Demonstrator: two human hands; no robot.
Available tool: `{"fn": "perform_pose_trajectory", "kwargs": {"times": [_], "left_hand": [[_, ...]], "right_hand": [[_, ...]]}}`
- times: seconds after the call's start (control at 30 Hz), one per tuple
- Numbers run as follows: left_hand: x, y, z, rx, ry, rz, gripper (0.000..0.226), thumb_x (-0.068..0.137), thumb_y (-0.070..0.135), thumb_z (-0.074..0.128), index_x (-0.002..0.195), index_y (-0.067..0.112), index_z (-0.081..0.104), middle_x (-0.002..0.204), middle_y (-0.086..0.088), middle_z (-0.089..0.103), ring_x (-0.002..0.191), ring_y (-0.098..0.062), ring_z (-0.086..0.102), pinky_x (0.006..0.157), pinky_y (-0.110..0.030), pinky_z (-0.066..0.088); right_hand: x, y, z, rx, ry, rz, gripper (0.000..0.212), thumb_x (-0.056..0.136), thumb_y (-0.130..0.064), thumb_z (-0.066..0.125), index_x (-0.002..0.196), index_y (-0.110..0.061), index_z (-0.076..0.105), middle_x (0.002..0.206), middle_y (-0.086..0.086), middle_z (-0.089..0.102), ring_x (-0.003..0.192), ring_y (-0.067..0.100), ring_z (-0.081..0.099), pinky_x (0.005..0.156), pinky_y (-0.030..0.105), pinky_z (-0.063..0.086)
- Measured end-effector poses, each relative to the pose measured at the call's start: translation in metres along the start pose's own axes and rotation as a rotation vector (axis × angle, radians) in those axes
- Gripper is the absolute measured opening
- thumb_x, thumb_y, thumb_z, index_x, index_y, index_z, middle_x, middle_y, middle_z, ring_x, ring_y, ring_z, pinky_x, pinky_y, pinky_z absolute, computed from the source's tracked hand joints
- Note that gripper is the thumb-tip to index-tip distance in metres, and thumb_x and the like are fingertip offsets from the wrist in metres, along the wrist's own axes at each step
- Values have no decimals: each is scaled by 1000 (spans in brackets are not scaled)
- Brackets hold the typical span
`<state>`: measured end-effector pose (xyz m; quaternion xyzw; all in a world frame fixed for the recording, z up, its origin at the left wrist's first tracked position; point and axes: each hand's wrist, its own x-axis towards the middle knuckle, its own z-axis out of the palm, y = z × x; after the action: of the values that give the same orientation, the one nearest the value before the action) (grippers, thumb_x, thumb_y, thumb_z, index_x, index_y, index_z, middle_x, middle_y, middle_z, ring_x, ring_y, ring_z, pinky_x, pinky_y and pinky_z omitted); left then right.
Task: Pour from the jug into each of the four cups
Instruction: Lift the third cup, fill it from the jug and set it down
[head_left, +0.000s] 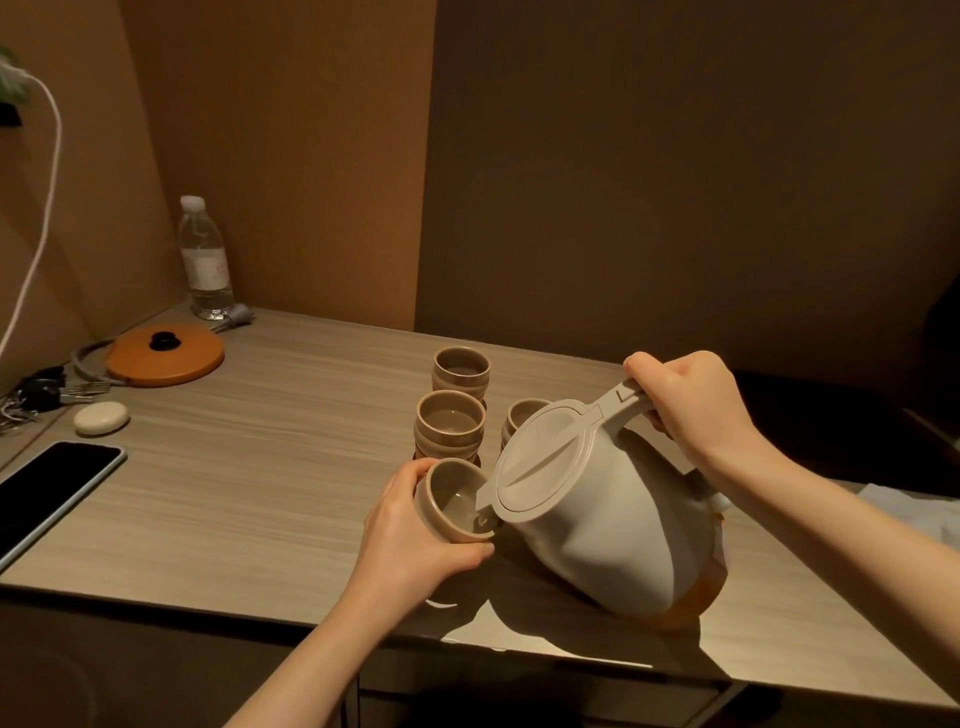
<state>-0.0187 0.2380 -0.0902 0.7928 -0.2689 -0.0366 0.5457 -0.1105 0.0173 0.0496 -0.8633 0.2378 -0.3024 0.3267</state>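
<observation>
Hands: right hand (691, 410) grips the handle of the jug (613, 519), tipping it toward the left; left hand (410, 525) wraps round a cup (457, 501), holding it tilted with its rim against the spout.
Jug: lid (540, 462) closed, base lifted off the table (260, 467), body leaning hard over between the two hands.
Held cup: a little liquid seems to show in its bottom; whether a stream is running now cannot be told.
Other cups: three stand just beyond the left hand, two in line and one (522, 415) partly hidden behind the jug lid; the two in plain view look to hold liquid already.
Stage: judged the last or near-last pour.
Risk, spill: a tilted cup fills to its low lip early; too steep a jug could send liquid over the left fingers onto the table.
Risk, knock: the jug's body swings close to the hidden cup and could tip it.
Risk, bystanders: phone (47, 493) lies well left of the left hand, in the path of any run-off.
</observation>
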Motion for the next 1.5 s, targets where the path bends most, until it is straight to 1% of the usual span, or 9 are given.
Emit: {"fn": "perform_pose_trajectory", "kwargs": {"times": [0.2,0.43,0.67,0.77,0.9,1.07,1.2,1.33,1.5], "left_hand": [[-1,-2,1,-4,11,-15,88,42,39,93,117,36,47,111,15,59,104,-7,56,85,-25,49],[0,-3,2,-11,9,-24,88,42,41,92,117,37,47,112,18,57,106,-6,55,87,-29,50],[-2,-3,1,-21,14,-16,85,41,42,91,114,39,46,110,19,57,104,-3,55,86,-26,50],[-2,-3,1,-25,17,-18,84,42,40,92,113,40,46,109,20,57,103,-2,54,85,-24,48],[-2,-3,1,-31,17,-23,85,42,40,92,113,40,47,109,20,58,103,-2,55,85,-24,48],[-2,-3,2,-34,16,-44,85,43,37,93,115,37,48,110,18,58,105,-4,55,85,-24,48],[-2,-3,2,-34,16,-48,86,44,35,94,117,35,48,111,17,58,104,-5,55,82,-19,45],[-3,-3,2,-40,12,-56,85,44,36,94,115,37,47,109,19,57,103,-3,54,79,-16,43],[-3,0,3,-60,13,-61,84,44,34,94,115,36,48,109,19,57,102,-2,55,77,-13,42]], "right_hand": [[0,-1,0,-9,-7,20,51,73,-46,48,45,-4,55,42,6,49,50,24,47,67,53,50],[-1,-3,-2,0,-2,18,49,73,-44,48,37,-12,52,39,2,47,49,22,45,67,53,50],[-1,-1,0,14,3,-9,49,76,-41,50,40,-9,53,41,5,48,49,24,45,62,44,44],[-1,-1,0,10,3,-18,51,79,-40,50,42,-3,54,42,6,49,50,24,46,63,45,45],[-1,0,0,10,5,-24,49,82,-37,51,42,-8,55,41,4,49,50,24,47,63,46,46],[-1,-2,0,7,8,-20,48,77,-41,50,39,-11,53,41,5,48,49,23,46,63,45,45],[0,-2,1,12,4,-11,49,74,-45,48,39,-11,54,42,5,49,50,24,47,65,47,47],[1,-1,2,17,11,-30,49,81,-39,51,40,-12,54,42,4,49,50,23,47,63,45,46],[0,1,0,19,12,-5,49,76,-42,50,40,-10,53,42,4,47,50,24,45,62,45,44]]}}
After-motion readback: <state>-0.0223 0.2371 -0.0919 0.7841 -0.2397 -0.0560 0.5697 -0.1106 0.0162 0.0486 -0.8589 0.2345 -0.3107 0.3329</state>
